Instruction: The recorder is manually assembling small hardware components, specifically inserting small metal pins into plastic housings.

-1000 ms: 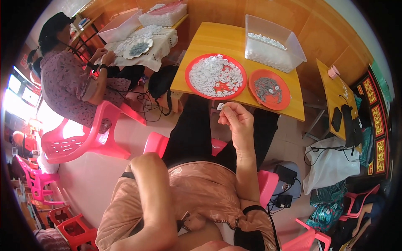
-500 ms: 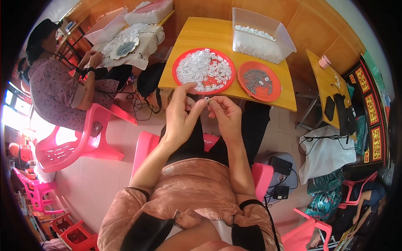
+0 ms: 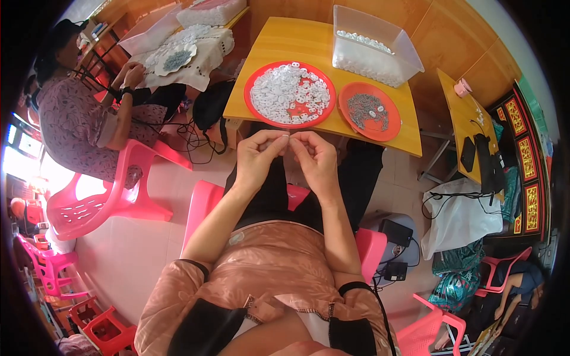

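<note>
Both hands are raised together over the lap, just near of the yellow table's (image 3: 285, 47) front edge. The left hand (image 3: 256, 159) and right hand (image 3: 317, 159) are curled, thumb and forefinger tips pinched and meeting at a tiny pale piece (image 3: 289, 137); it is too small to make out its shape or to tell which hand carries its weight. The table top is smooth, glossy wood-toned laminate with a straight edge. On it, nearest the hands, sits a round red plastic tray (image 3: 259, 113) with a low raised rim, heaped with small white pieces (image 3: 285, 92), flat and glossy, with some red base showing near its near side. Just right of it, touching or nearly so, lies a smaller round orange-red tray (image 3: 350, 115) holding a thin patch of small grey metallic bits (image 3: 368, 111). Farther back stands a clear rectangular plastic tub (image 3: 409, 59), its walls translucent, with a shallow layer of white pieces (image 3: 362, 41) along the bottom. At far left another person sits on a pink moulded plastic chair (image 3: 101, 202) at a cloth-covered table (image 3: 202, 53), hands on a round lacy white item (image 3: 175, 59).
</note>
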